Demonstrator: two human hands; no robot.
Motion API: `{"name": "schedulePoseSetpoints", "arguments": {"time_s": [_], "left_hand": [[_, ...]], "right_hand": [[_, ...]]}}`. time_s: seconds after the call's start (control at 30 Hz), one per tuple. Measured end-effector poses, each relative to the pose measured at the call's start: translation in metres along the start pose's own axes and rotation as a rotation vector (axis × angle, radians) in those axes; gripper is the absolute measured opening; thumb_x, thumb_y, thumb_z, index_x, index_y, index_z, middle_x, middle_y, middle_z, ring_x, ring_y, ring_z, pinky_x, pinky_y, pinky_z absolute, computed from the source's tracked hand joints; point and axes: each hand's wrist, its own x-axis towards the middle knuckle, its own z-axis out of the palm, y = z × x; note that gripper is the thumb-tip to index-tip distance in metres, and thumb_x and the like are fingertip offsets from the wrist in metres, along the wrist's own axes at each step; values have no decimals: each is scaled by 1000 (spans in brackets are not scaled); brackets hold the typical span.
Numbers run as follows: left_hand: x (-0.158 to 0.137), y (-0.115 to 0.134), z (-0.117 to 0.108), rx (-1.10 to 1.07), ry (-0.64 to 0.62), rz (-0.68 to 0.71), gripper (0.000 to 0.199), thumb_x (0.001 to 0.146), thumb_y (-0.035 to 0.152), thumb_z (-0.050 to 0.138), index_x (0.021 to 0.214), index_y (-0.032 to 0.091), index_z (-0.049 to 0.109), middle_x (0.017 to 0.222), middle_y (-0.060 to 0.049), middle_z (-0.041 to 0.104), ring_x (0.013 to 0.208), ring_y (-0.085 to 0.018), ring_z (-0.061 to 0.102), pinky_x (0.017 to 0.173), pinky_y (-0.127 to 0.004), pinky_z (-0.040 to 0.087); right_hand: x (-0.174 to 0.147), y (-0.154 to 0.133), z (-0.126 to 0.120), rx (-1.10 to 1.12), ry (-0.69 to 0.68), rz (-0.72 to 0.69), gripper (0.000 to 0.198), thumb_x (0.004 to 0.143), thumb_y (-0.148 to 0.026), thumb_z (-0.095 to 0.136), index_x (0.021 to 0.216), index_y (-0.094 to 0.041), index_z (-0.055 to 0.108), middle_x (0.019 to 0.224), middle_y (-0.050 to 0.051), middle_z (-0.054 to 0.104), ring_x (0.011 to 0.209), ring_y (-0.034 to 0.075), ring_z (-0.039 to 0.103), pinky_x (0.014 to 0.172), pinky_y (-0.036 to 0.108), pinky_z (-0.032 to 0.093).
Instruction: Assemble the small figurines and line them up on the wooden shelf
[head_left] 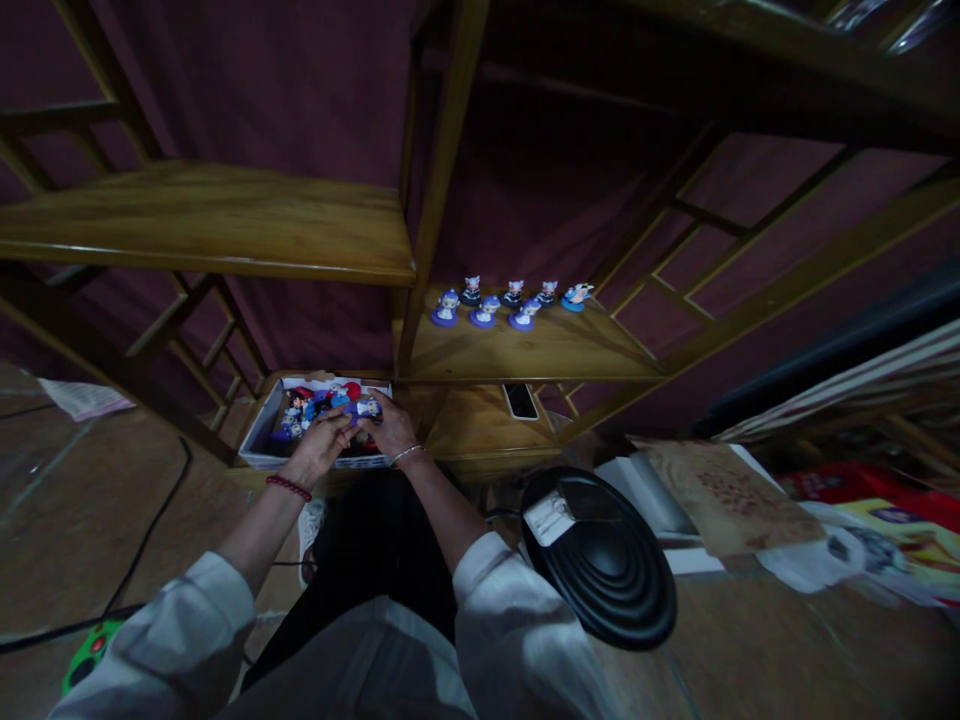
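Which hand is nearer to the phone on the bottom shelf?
Right: the right hand is over the box, left of the phone; the left hand, also over the box, is farther left.

I see a pale shirt (pixel 517 630) along the frame's bottom, black trousers (pixel 375 555), a white shoe (pixel 310 525), dark-red beads (pixel 289 487) on the left wrist (pixel 301 468), a silvery bracelet (pixel 407 455) on the right wrist (pixel 403 440).
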Motion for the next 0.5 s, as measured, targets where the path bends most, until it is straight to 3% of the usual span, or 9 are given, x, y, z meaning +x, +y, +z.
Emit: {"name": "schedulePoseSetpoints", "arguments": {"time_s": [0.23,0.37,0.5], "left_hand": [[-10,2,8,26,13,19,22,74,-3,46,80,11,62,74,-5,65,68,-11,62,67,-23,54],[-10,7,6,48,-40,17,22,74,-2,46,82,10,63,71,-5,65,67,-11,63,69,-26,54],[-10,8,3,69,-98,28,26,71,-5,47,83,10,64,76,-5,67,75,-11,63,75,-25,52]], "right_hand": [[1,-5,-2,-24,16,6,39,74,-14,55,113,-21,51,105,3,61,93,15,56,87,28,41],[2,-4,-4,-51,6,-43,33,75,-13,54,105,-24,55,100,0,62,90,14,57,85,26,42],[4,1,-4,8,-5,-7,30,75,-15,55,103,-24,57,97,0,63,87,13,58,84,25,42]]}}
